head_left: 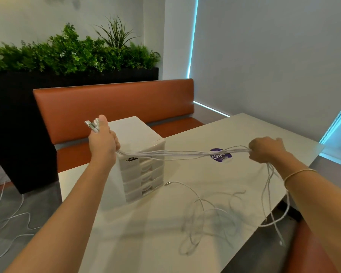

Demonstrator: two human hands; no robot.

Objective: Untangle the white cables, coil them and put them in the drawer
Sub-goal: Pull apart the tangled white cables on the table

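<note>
A bundle of several white cables (177,154) is stretched taut in the air between my two hands. My left hand (102,141) grips one end, with the metal plugs (92,125) sticking out above the thumb. My right hand (266,149) grips the bundle farther along, and the loose ends hang down past the table edge (276,194). Another white cable (205,215) lies in loose tangled loops on the white table (146,233). A white drawer unit (140,160) with several closed drawers stands on the table behind my left hand.
A round purple sticker (220,155) lies on the table under the stretched bundle. An orange bench (114,107) runs behind the table, with a black planter (18,115) beyond. More white cable (10,221) trails on the grey floor at left.
</note>
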